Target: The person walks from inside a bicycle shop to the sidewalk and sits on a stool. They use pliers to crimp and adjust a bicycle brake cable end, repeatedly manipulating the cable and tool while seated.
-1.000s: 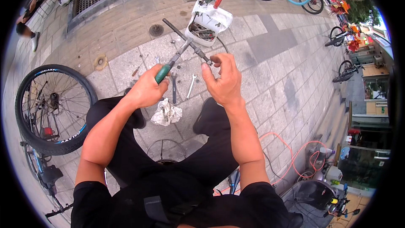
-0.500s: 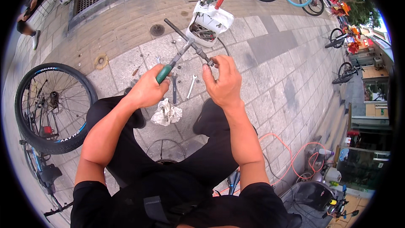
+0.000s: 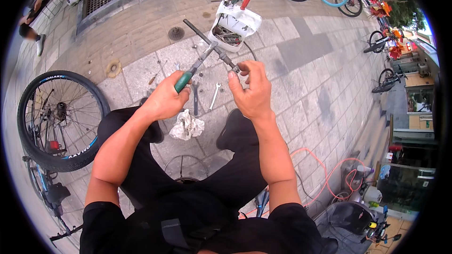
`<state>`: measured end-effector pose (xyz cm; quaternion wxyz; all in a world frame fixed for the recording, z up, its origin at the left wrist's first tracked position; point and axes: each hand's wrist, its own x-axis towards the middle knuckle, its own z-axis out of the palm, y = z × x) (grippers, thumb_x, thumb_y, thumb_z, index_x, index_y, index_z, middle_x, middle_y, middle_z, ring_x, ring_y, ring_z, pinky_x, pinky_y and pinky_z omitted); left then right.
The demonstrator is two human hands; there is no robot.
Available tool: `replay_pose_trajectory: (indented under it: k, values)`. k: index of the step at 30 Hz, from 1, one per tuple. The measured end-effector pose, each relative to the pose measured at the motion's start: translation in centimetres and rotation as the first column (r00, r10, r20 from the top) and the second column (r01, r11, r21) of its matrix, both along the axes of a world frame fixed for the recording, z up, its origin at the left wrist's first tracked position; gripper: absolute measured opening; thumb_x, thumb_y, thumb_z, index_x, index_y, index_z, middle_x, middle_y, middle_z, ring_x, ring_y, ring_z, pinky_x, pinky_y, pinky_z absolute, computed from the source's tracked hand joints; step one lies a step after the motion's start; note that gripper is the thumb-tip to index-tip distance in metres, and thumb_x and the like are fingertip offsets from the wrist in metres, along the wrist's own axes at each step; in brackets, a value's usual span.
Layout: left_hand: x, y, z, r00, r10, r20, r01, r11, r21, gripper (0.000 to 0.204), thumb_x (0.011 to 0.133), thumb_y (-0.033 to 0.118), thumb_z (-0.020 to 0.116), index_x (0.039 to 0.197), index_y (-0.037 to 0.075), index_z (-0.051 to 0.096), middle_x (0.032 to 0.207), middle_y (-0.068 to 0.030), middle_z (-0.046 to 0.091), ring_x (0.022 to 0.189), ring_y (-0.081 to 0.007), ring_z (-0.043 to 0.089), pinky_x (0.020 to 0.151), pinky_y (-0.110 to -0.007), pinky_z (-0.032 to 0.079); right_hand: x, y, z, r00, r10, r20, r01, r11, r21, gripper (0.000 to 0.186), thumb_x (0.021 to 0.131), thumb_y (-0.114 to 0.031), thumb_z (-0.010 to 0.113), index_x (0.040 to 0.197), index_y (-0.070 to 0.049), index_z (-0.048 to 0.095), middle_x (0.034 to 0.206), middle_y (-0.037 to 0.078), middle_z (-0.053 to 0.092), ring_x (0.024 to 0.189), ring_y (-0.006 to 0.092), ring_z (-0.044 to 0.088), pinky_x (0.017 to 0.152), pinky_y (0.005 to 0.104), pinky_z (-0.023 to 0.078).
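Over stone slabs [image 3: 296,96], the left hand [image 3: 165,97] grips a green-handled tool [image 3: 189,75].

The handle [image 3: 183,82] is green, the rod [image 3: 197,31] dark grey, the box [image 3: 246,15] white, the hose [image 3: 305,148] orange, the tyre [image 3: 103,103] black

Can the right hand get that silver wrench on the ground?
Probably yes: the silver wrench lies just left of the right hand in the picture, with nothing on top of it. But that hand's grip is on the rod, so it would likely have to let go and reach down.
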<state>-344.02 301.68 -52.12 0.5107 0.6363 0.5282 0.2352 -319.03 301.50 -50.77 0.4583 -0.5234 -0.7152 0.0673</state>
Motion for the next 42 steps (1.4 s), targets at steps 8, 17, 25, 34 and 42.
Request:
replay_pose_trajectory:
  k: [8,17,25,34,42]
  values:
    - [0.2,-0.3,0.0,1.000,0.004,-0.022,-0.004,1.000,0.020,0.024,0.094,0.013,0.063,0.116,0.002,0.061,0.101,-0.0161,0.063,0.095,-0.0283,0.062,0.088,-0.040,0.049,1.4,1.1,-0.8,0.704,-0.194,-0.683,-0.444,0.630,-0.637,0.031,0.101,-0.030,0.066,0.098,0.002,0.067,0.094,0.012,0.067,0.080,0.0246,0.066,0.066,0.0363,0.053]
    - [0.8,-0.3,0.3,0.999,-0.041,-0.019,0.040,0.998,-0.046,0.024,0.094,0.013,0.063,0.116,0.003,0.060,0.100,-0.0161,0.064,0.096,-0.0280,0.063,0.088,-0.040,0.050,0.3,-0.3,-1.0,0.999,0.025,-0.042,-0.028,0.997,-0.078,0.026,0.102,-0.026,0.063,0.104,0.000,0.064,0.088,0.012,0.064,0.076,0.0248,0.066,0.064,0.0388,0.053]
    - [0.3,-0.4,-0.3,0.999,-0.014,-0.028,0.015,1.000,0.017,0.024,0.095,0.014,0.063,0.116,0.004,0.060,0.098,-0.0164,0.064,0.094,-0.0300,0.063,0.087,-0.041,0.050,0.8,-0.1,-0.3,0.736,-0.161,-0.658,-0.425,0.647,-0.633,0.039,0.104,-0.040,0.056,0.102,-0.002,0.065,0.082,0.010,0.062,0.065,0.0227,0.062,0.056,0.0296,0.050]
    - [0.5,-0.3,-0.4,0.999,-0.008,-0.045,0.009,1.000,0.025,0.023,0.094,0.013,0.063,0.115,0.004,0.060,0.099,-0.0173,0.063,0.093,-0.0309,0.063,0.087,-0.042,0.050,1.0,-0.7,-1.8,0.982,0.078,-0.171,-0.130,0.941,-0.313,0.024,0.100,-0.023,0.067,0.100,0.001,0.063,0.098,0.013,0.063,0.084,0.0168,0.066,0.065,0.0331,0.051]
    - [-0.1,-0.2,-0.7,0.998,-0.024,-0.061,0.027,0.998,0.064,0.028,0.096,0.015,0.061,0.121,0.002,0.059,0.099,-0.0228,0.066,0.098,-0.0365,0.067,0.089,-0.044,0.051,0.2,-0.3,-2.0,0.835,-0.008,-0.550,-0.253,0.883,-0.396,0.019,0.098,-0.018,0.067,0.102,0.000,0.061,0.095,0.009,0.063,0.074,0.0159,0.062,0.063,0.0320,0.051]
